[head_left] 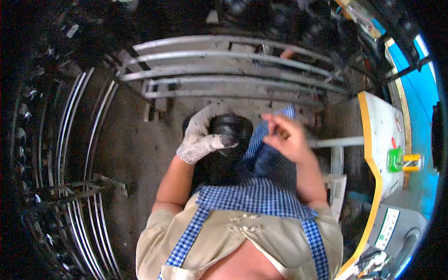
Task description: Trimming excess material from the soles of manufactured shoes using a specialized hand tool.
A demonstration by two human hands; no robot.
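Observation:
My left hand (pixel 199 137), in a dirty white work glove, grips a dark rounded part (pixel 227 127) held in front of my body. Beside it, my bare right hand (pixel 284 136) is raised with the fingers curled, pinching something small that I cannot make out, just above the blue checked apron (pixel 254 189) I wear. The two hands are a short way apart, with the apron's raised edge between them.
A rack of long grey metal bars (pixel 233 70) lies ahead on the dark floor. Curved metal rods (pixel 79 140) stand at the left. A white machine panel with a yellow edge (pixel 373 154), a green button and a yellow part is at the right.

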